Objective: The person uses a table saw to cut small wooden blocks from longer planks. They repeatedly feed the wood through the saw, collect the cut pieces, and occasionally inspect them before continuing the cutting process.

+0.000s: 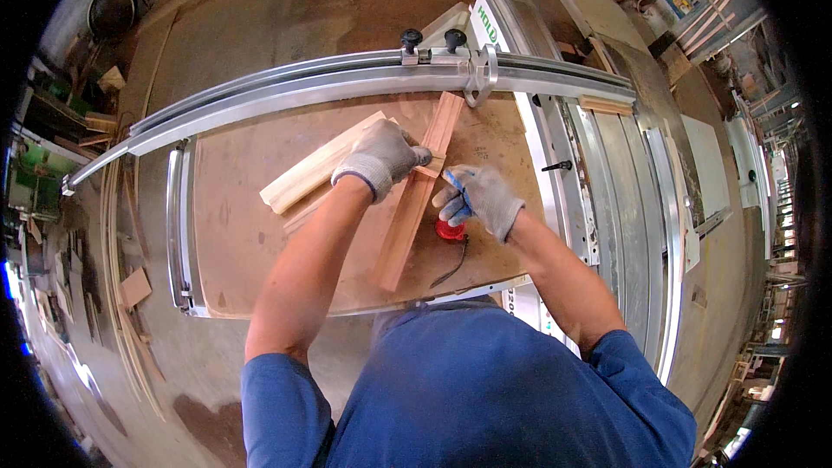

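A long reddish wooden strip (407,224) lies slantwise on the brown board tabletop in front of me. My left hand (379,159), in a grey work glove, is closed, with its thumb and fingers on a small piece of wood (431,166) set across the strip. My right hand (482,199), gloved too, is just right of the strip. Its fingers are curled around a slim blue thing (458,193), whose kind I cannot make out. Below that hand, a red round tape measure (450,230) with a black strap rests on the board.
Pale wooden pieces (316,165) lie left of the strip. An aluminium fence rail (303,80) with black knobs (411,40) crosses the far side of the brown board (234,243). Metal machine rails (620,173) run along the right. Long wood strips (117,269) lie on the floor at left.
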Tool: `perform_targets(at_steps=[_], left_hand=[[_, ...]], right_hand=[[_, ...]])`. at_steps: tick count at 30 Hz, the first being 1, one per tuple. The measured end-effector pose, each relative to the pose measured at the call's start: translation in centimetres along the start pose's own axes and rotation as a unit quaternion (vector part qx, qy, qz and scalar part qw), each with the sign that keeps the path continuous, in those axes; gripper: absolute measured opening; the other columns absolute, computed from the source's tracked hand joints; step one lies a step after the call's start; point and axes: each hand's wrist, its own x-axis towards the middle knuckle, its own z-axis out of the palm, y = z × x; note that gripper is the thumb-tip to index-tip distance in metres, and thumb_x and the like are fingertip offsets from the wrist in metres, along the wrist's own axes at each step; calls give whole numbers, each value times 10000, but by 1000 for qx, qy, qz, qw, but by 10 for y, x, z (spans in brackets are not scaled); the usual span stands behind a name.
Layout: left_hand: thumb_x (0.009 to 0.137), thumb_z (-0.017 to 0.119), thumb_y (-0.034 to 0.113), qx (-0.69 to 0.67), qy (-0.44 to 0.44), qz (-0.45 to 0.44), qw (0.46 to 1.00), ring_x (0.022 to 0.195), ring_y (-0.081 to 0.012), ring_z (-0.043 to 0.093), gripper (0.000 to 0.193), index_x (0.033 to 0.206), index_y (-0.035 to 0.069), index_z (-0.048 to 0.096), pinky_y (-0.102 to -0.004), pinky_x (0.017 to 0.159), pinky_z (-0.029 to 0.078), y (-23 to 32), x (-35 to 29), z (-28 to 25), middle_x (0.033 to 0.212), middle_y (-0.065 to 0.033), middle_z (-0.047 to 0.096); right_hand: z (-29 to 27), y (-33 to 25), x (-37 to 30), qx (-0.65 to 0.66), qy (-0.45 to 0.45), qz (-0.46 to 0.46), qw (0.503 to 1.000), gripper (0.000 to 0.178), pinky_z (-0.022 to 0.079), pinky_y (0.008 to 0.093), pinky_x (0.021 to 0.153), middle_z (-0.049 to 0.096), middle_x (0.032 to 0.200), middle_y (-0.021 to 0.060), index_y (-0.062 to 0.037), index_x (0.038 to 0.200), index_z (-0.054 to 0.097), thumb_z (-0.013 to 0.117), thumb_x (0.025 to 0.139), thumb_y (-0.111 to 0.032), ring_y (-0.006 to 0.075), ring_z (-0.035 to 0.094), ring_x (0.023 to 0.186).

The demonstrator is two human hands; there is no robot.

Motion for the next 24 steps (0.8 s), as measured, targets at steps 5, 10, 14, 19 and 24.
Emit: perform_targets(at_steps=[5,10,14,19,24], left_hand=[[924,791,380,-7,-3,-11,1000,543,-143,658,323,1004,75,860,-339,541,547,-1,1,1,661,-66,713],[924,793,361,35,8,17,999,535,-138,646,315,978,57,857,-335,550,550,1,0,1,651,-71,710],[913,785,389,-12,8,-14,1000,653,-225,722,349,1000,59,861,-380,705,593,1,-2,2,746,-125,762],[911,814,319,-39,15,-37,998,562,-152,668,343,1010,-8,845,-334,583,571,14,-6,3,656,-77,710],[926,857,232,-98,22,-58,993,644,-119,682,316,1081,-42,824,-283,587,565,8,-11,4,804,-51,759]], right_hand=[[4,2,-8,70,-48,-12,996,293,633,344,557,763,926,207,-27,1185,610,556,1116,-306,250,765,681],[9,2,-12,58,-62,-29,996,286,636,328,590,756,934,181,-4,1274,574,543,1118,-242,225,759,687],[33,16,-30,-81,-10,-81,993,422,623,315,630,748,931,154,32,1482,477,514,1122,-185,190,743,719],[33,34,-31,-192,44,-129,972,624,605,366,695,751,900,161,88,1577,399,560,1045,-196,188,739,723],[23,47,-34,-348,95,-215,908,673,592,461,797,768,884,168,84,1525,481,650,1020,-328,330,760,819]])
